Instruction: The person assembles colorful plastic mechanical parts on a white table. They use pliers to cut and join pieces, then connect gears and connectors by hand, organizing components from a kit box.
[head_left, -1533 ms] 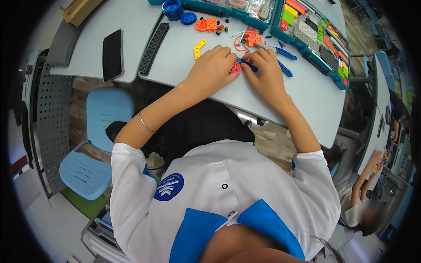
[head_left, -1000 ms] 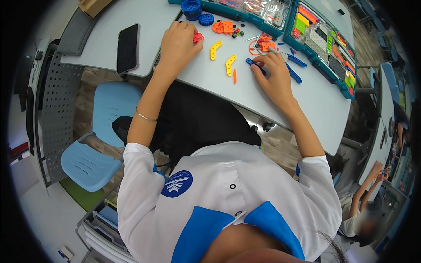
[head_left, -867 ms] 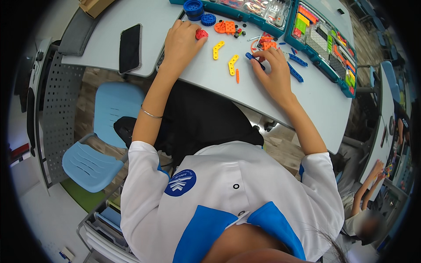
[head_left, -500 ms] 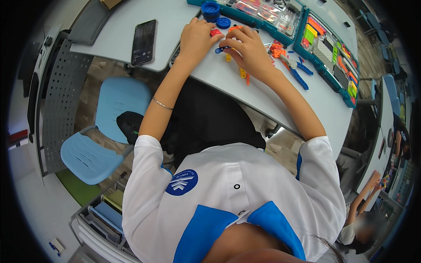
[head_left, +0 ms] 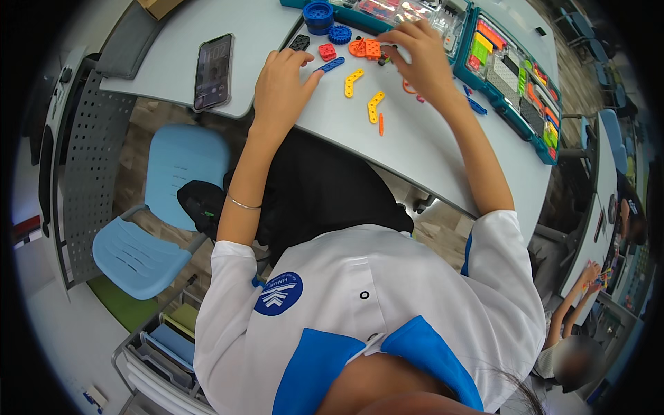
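Note:
My left hand is over the table's near edge, thumb and index finger apart. Its thumb tip is at one end of a dark blue perforated strip. A red square block and a black perforated piece lie just beyond. My right hand hovers over the parts to the right with thumb and fingers spread. Beside its thumb are an orange perforated piece and small black connectors. Two yellow bent strips and a thin orange stick lie between my forearms.
A blue wheel hub and a blue gear stand at the back. Teal cases of coloured parts line the far right side. Blue plier handles show beside my right forearm. A phone lies at left.
My hands have moved apart. The blue strip, earlier at my right hand's fingers, now lies by my left thumb. My right hand has shifted up and right, uncovering the orange piece and yellow strips.

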`<state>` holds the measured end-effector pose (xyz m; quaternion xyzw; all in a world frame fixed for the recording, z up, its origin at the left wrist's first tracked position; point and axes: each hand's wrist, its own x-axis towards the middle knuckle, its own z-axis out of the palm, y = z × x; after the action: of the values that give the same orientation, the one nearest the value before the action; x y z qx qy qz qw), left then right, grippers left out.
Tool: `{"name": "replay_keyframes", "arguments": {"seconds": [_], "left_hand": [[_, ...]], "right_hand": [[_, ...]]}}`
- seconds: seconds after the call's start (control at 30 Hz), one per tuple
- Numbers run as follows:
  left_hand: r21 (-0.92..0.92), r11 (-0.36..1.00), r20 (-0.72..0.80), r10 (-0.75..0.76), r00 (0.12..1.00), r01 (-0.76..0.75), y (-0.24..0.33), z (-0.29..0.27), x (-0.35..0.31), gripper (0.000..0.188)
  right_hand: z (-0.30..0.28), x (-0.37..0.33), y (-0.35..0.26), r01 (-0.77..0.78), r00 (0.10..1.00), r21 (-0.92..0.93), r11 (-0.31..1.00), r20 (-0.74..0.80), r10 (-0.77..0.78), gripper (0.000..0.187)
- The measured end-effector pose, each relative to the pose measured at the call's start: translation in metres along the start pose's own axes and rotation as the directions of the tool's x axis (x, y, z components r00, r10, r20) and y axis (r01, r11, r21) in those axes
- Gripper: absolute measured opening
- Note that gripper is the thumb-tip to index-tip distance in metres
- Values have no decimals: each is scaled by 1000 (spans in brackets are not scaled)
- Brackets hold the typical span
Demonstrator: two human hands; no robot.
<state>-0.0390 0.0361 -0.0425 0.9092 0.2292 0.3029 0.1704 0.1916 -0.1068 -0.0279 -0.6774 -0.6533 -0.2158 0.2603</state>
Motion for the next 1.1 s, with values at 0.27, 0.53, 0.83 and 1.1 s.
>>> {"name": "replay_keyframes", "arguments": {"seconds": [0.27,0.53,0.83,1.1], "left_hand": [[60,998,-20,17,1000,-16,2,21,3,17],[130,991,-97,-9,995,22,4,26,3,18],[-359,933,96,11,995,24,50,19,-4,41],[-792,514,358,-46,933,329,52,40,-5,40]], "right_hand": [[-42,-55,25,-220,961,-9,976,168,218,17],[-32,-56,33,-210,969,-21,978,129,211,13],[-27,-33,-1,7,994,101,995,-107,4,18],[-21,-42,-32,-60,989,301,952,-113,98,17]]}}
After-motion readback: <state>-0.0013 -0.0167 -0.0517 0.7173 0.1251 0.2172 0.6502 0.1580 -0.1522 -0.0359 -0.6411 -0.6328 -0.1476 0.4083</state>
